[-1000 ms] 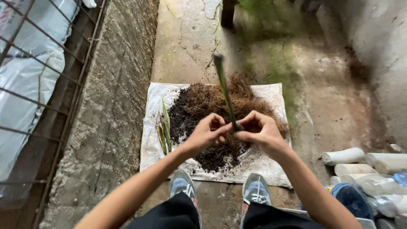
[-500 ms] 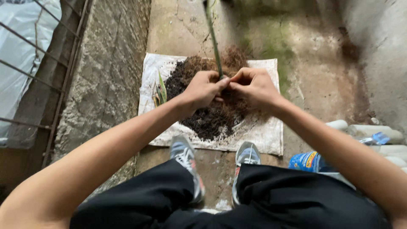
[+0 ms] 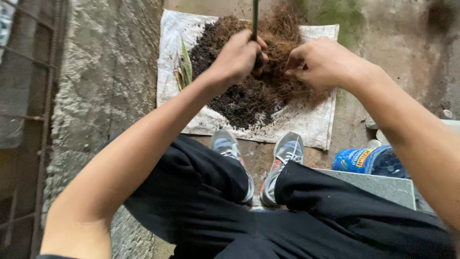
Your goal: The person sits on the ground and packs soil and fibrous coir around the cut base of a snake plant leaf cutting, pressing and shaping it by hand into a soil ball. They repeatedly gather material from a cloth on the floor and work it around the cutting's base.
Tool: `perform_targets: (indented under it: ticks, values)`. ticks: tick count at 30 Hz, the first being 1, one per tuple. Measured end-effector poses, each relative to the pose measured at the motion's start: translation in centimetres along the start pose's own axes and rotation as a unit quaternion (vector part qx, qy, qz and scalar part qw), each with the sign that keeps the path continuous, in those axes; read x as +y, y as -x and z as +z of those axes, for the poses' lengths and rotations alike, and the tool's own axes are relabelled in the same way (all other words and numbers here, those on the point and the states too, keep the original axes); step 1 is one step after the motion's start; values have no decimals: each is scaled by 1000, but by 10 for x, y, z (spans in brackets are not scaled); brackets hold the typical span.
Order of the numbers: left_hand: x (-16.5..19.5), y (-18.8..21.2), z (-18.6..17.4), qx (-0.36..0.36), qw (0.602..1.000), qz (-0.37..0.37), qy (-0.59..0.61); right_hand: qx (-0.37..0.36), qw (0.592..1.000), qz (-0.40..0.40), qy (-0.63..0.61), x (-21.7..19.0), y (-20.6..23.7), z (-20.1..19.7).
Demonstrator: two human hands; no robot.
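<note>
Left hand (image 3: 238, 56) fisted round green stem (image 3: 255, 19) – right hand (image 3: 322, 62) pinching brown fibre (image 3: 287, 33); soil pile (image 3: 235, 91) on white sack (image 3: 311, 124), far of shoes (image 3: 258, 163).

Two hands, left hand (image 3: 238, 56) and right hand (image 3: 320, 62), one green stalk (image 3: 255, 19), one white cloth (image 3: 311, 125), one heap of soil and fibre (image 3: 249, 96), two grey shoes (image 3: 282, 163), one blue bottle (image 3: 369, 160), one cut leafy plant piece (image 3: 183, 69)
</note>
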State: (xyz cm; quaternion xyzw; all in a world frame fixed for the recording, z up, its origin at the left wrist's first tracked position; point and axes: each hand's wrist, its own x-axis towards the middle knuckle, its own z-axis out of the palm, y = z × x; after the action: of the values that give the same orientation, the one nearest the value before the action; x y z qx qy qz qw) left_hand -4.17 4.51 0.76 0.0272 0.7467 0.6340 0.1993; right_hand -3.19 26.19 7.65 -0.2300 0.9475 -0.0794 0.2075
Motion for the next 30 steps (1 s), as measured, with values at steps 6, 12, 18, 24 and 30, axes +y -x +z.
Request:
perform_targets:
  ticks: [6,12,18,24,30]
  values:
    - [-15,-8,-17,-41,996,38,65,111,888,-87,-437,1,-25,29]
    - [-41,6,-34,-42,991,-16,124,36,813,-109,-571,-16,-56,78]
    - [-59,11,-54,20,997,-10,75,8,841,-49,-538,-31,-83,123]
    - [-50,12,-59,167,962,40,-214,25,858,-26,-512,-2,-89,136]
    - [-44,19,-84,185,969,155,-51,-178,966,128,-135,60,-99,163]
